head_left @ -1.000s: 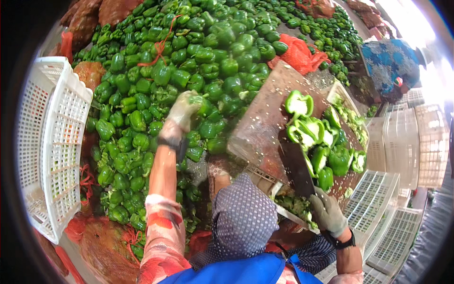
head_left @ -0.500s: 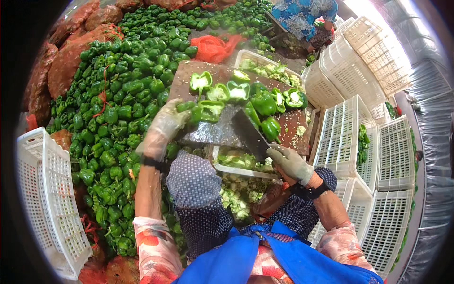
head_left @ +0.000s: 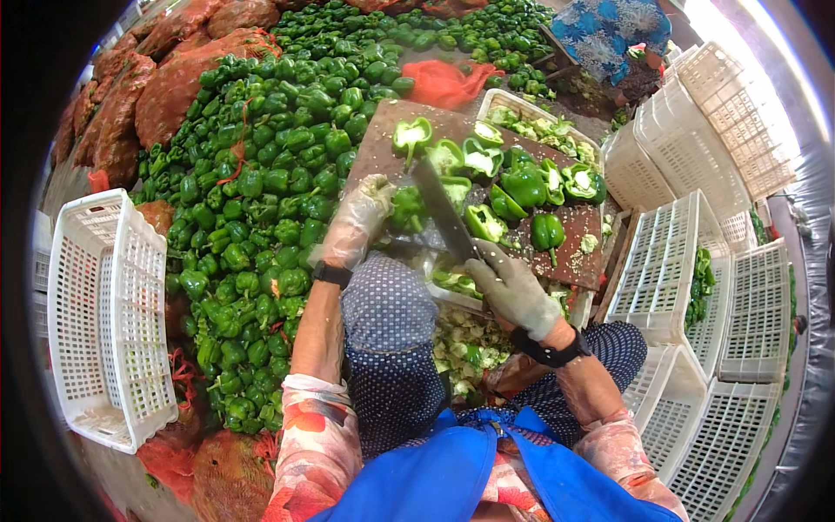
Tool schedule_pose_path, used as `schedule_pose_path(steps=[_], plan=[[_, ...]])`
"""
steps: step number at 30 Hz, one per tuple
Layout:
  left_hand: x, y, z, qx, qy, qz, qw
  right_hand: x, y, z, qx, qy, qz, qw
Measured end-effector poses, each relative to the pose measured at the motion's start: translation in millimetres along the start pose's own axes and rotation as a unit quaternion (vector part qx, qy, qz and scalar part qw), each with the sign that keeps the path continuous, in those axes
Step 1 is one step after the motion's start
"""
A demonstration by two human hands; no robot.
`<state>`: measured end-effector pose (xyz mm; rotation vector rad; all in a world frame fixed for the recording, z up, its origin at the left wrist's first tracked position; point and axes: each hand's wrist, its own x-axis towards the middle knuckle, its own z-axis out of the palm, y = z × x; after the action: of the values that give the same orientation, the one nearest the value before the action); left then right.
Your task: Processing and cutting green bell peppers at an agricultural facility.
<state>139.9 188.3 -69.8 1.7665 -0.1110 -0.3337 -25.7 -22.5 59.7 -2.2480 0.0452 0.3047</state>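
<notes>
My right hand [head_left: 519, 287], in a pale glove, is closed round the handle of a broad-bladed knife [head_left: 446, 215]. Its blade slants up and left over a cut green bell pepper [head_left: 407, 210], hiding part of it. Just left of that pepper is my gloved left hand [head_left: 358, 219], fingers curled; whatever they hold is hidden. Several pepper halves with pale insides, such as one by the back edge [head_left: 411, 137], lie on the brown cutting board [head_left: 383, 143]. A whole pepper with its stem [head_left: 547, 233] rests to the right, among scattered seeds.
Green peppers [head_left: 261, 174] are heaped on the left, with red mesh sacks [head_left: 187, 91] behind. White crates stand at the left [head_left: 109, 322] and stacked at the right [head_left: 661, 270]. Trimmings fill a tray [head_left: 570, 143] beyond the board. Another person [head_left: 613, 39] is at the far right.
The knife has swung left and up over the cut pepper, baring another half beside it. The small green piece at my left fingertips no longer shows. The whole view has shifted.
</notes>
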Motion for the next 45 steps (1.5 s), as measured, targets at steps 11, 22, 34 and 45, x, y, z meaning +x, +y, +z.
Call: schedule_pose_path(steps=[11,22,34,45], plan=[[-20,-13,-15,-0.196,0.052,0.026,0.979,25,-46,-1,-0.035,0.141,-0.26,0.955],[-40,9,-16,0.024,0.008,0.102,0.995,53,-23,18,0.069,0.06,-0.009,0.996],[-102,-151,-148,-0.289,0.19,-0.111,0.932,57,-10,15,-0.183,-0.034,-0.059,0.981],[39,-184,-176,0.272,0.197,-0.212,0.918,70,3,18,-0.087,-0.037,-0.026,0.995]])
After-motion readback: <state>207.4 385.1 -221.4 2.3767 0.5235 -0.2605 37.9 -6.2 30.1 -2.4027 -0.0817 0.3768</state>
